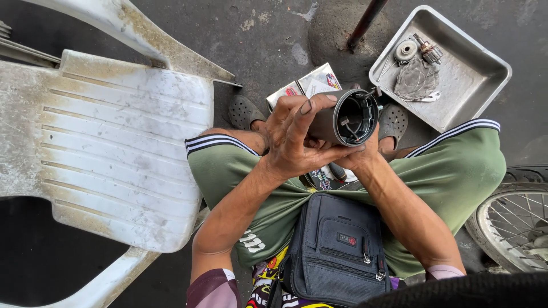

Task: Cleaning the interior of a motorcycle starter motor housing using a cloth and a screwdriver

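A seated person's left hand (294,140) wraps its fingers around a dark motor housing (342,120) over the knees, while the right hand (359,157) clamps it from beneath; a steady two-handed grip seems best. Beyond, a metal tray (474,85) on the ground holds a rag (416,80) and small parts.

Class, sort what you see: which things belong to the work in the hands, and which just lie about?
In use: left hand, right hand, dark cylindrical housing, metal tray with small parts and rag.
Lying about: white plastic chair, spoked wheel, black waist bag.
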